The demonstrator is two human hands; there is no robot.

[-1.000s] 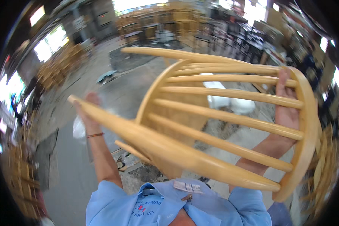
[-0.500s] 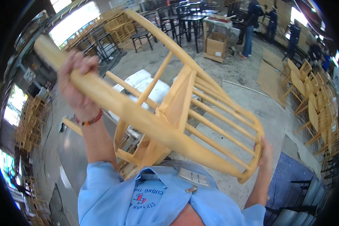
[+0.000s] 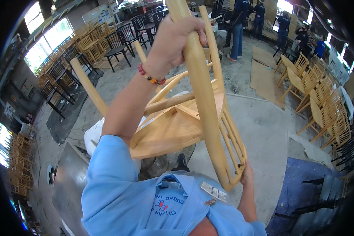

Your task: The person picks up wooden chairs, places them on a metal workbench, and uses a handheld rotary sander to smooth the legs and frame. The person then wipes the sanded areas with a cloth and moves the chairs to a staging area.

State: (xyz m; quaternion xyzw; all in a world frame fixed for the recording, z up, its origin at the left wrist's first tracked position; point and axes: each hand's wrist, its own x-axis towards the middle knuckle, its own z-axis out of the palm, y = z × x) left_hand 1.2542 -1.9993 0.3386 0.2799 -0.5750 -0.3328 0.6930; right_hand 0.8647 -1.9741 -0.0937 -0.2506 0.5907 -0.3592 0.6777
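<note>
While you hold the wooden chair (image 3: 181, 131) inverted and tilted across the middle of the frame, treat it as one rigid load with protruding ends. At the left of the frame, a round leg (image 3: 89, 86) projects toward the upper left; judge it stiff, and allow for its swing when you turn the chair, since its end is likely to strike first. Near the centre, the seat underside (image 3: 167, 137) faces you. This broad panel probably carries much of the weight; expect a moderate load, more awkward than heavy.

At upper centre, your left hand (image 3: 173, 43) is wrapped around the thick post (image 3: 204, 94), with the fingers closed on it. Use this member as the main holding point: it is round, fills the palm and appears to be among the strongest parts. Because the finish looks smooth and glossy, it may slide under a loose grip and should scratch easily; maintain a full wrap.

Right of centre, the slim spindles (image 3: 229, 131) appear to be the most fragile parts; do not lift by them. At lower right of centre, take the curved top rail (image 3: 236, 181) instead. Your right hand (image 3: 246, 175) grips its outer edge there, although the fingers are partly hidden.
</note>
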